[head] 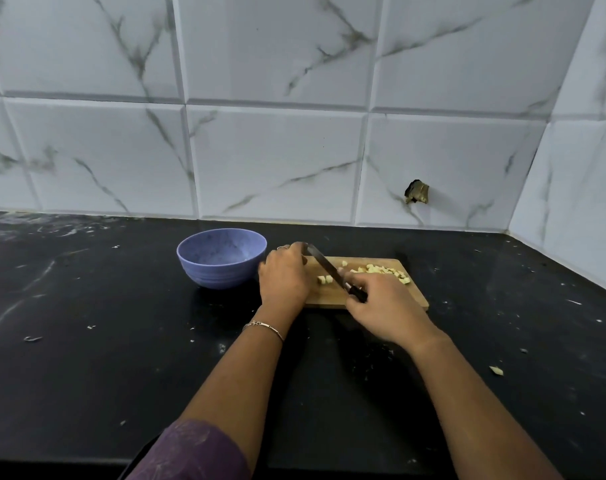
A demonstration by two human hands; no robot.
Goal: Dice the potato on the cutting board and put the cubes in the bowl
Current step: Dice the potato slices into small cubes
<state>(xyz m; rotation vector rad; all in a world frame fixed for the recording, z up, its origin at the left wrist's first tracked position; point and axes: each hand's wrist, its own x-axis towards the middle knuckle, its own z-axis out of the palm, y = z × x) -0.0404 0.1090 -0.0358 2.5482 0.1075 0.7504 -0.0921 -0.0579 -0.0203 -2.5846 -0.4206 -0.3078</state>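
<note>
Kitchen: black stone countertop meeting marble-veined white wall tiles at a back corner, wooden cutting board, knife and purple bowl near its back edge.

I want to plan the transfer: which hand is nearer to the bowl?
Left. The left hand sits just right of the bowl; the right hand, gripping the knife, is farther right.

The cutting board is pale bare wood, matt and smooth. Left of it, the bowl looks like matt, speckled lilac plastic with a ribbed outer wall. Over the board, the knife has a dark, dull metal blade. The table beneath the board is glossy black stone with pale veins. The wall tiles behind it are smooth, glossy and marble-patterned.
</note>
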